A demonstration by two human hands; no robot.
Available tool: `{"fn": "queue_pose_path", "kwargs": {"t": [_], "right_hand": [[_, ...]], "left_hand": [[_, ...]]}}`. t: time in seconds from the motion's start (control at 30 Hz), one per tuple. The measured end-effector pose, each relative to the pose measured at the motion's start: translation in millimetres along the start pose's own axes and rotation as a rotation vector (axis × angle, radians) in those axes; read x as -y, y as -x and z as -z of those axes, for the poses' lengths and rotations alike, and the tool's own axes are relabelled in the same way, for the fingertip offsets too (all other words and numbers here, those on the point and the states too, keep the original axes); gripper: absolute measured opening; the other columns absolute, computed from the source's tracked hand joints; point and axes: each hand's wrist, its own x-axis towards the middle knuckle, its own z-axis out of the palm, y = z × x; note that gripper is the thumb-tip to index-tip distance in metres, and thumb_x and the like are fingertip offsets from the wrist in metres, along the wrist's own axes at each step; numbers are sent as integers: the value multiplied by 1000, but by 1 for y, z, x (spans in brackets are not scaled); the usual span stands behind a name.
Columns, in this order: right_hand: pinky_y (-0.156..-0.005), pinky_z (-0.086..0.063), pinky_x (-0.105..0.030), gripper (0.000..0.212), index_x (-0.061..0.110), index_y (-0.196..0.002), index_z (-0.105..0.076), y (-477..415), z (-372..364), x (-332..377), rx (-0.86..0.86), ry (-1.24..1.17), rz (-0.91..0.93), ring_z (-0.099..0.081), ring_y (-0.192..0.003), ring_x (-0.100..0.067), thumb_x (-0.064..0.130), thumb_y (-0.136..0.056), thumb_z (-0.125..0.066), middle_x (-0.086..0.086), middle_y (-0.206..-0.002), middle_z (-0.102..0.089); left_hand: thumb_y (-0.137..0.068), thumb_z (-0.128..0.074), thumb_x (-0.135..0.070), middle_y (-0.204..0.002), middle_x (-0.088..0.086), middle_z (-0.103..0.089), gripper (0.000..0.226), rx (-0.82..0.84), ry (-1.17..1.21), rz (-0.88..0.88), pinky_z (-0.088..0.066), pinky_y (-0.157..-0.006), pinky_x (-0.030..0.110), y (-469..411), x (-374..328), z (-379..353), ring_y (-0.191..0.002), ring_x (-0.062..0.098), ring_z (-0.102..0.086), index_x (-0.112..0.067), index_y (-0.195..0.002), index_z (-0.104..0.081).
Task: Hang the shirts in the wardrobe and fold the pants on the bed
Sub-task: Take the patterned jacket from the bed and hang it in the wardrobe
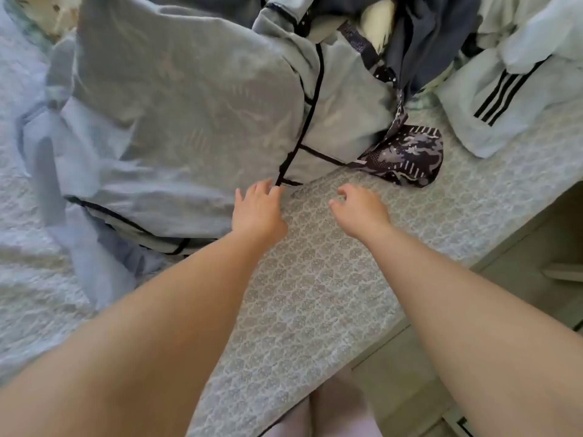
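Both arms stretch out over the bed (315, 279). The left hand (258, 208), fingers straight and slightly apart, touches the black-trimmed hem of a grey garment (189, 96) heaped there. The right hand (359, 211) hovers just beside it, fingers loosely curled, holding nothing.

Bare left hand (257, 212), bare right hand (359, 212); left forearm (142, 326), right forearm (473, 310) unsleeved to frame edge.
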Motion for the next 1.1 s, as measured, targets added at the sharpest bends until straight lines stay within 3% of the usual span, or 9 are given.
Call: {"fn": "queue_pose_path", "kwargs": {"t": [0.13,0.3,0.5,0.6,0.7,0.77,0.87,0.97,1.1], "right_hand": [[-91,-45,-37,37,20,-128,-52,-13,-20,1,31,-50,-58,-52,-114,-27,35,-95,-43,-5,-127,-56],[-79,-46,-31,32,22,-122,-57,-27,-35,8,23,-102,-49,-56,-102,-25,34,-95,-44,-4,-120,-60],[-73,-45,-31,31,15,-113,-61,-35,-49,20,65,-322,-74,-56,-89,-22,34,-97,-43,-5,-106,-62],[-82,-48,-38,38,10,-102,-62,-32,-53,30,111,-677,-235,-58,-96,-27,44,-94,-47,-9,-105,-64],[-99,-43,-45,59,6,-126,-51,-25,-50,39,95,-995,-443,-55,-113,-31,48,-86,-59,-11,-126,-57],[-93,-46,-40,54,3,-128,-46,-22,-44,35,8,-979,-518,-54,-110,-32,32,-86,-63,-13,-128,-55],[-72,-43,-33,36,0,-124,-47,-13,-29,24,-26,-832,-627,-56,-98,-32,10,-90,-46,-19,-124,-55],[-72,-37,-30,37,0,-128,-46,4,-12,13,-114,-826,-645,-55,-108,-33,2,-93,-37,-19,-127,-54],[-73,-33,-31,26,7,-120,-50,43,19,0,-299,-654,-448,-54,-106,-31,15,-100,-35,-15,-119,-58]], "left_hand": [[-83,-59,-12,-146,2,-31,63,-119,37,4,-24,-112,45,-11,6,-18,-133,24,-32,-19,-140,-33],[-85,-63,-20,-138,1,-38,64,-257,-83,135,-31,-98,37,-31,10,-27,-125,23,-38,-22,-140,-30],[-92,-50,-24,-105,3,-61,23,-264,-14,156,-28,-71,32,-47,15,-30,-91,27,-59,-23,-113,-60],[-88,-54,-29,-97,3,-66,22,-175,187,168,-41,-66,31,-38,6,-30,-89,29,-60,-30,-106,-67],[-84,-55,-29,-90,2,-69,22,-70,328,132,-46,-66,31,-18,-13,-32,-87,29,-62,-34,-101,-68],[-84,-56,-28,-86,1,-69,22,24,399,118,-46,-64,30,-6,-25,-30,-84,27,-63,-34,-100,-70],[-87,-59,-27,-70,-2,-65,18,213,571,69,-45,-58,28,12,-42,-24,-61,21,-56,-31,-97,-73],[-89,-57,-23,-74,-4,-67,18,278,499,-83,-48,-60,31,27,-61,-6,-63,17,-53,-30,-94,-73],[-91,-50,-37,-72,-9,-62,23,-14,156,-292,-39,-55,28,43,-84,39,-72,19,-58,-27,-88,-70]]}}
